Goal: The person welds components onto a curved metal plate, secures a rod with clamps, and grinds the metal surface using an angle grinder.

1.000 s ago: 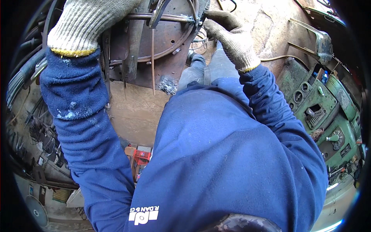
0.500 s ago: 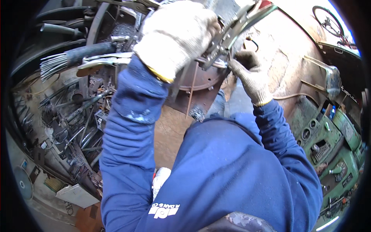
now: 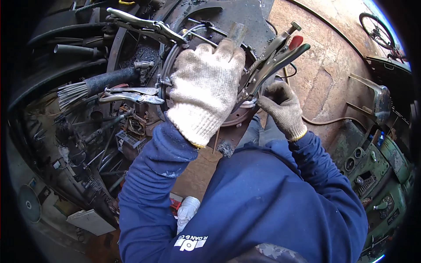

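My left hand (image 3: 206,85), in a pale knit work glove, is closed over the metal ring assembly, its back facing up. From beyond its fingers sticks a short grey metal cylinder (image 3: 237,33), apparently in its grip; the palm is hidden. Right of it, locking pliers (image 3: 269,65) clamp the ring's near right edge. My right hand (image 3: 283,107), gloved too, is closed with thumb and fingers bent beside their jaws; what it pinches is hidden. More locking pliers (image 3: 147,27) grip the ring's far left side, and another pair (image 3: 131,94) its left side.
Under the ring is a dark metal worktable (image 3: 250,17). A bundle of rods in a dark tube (image 3: 98,85) and scrap metal crowd the left. A green machine (image 3: 372,175) stands at right, a bicycle (image 3: 377,30) far right. A hose (image 3: 333,121) crosses the floor.
My left hand has come down and nearer to me over the ring, turning its back up. The far left pliers and the cylinder now show. The whole view has shifted slightly; my right hand stays by the clamp.
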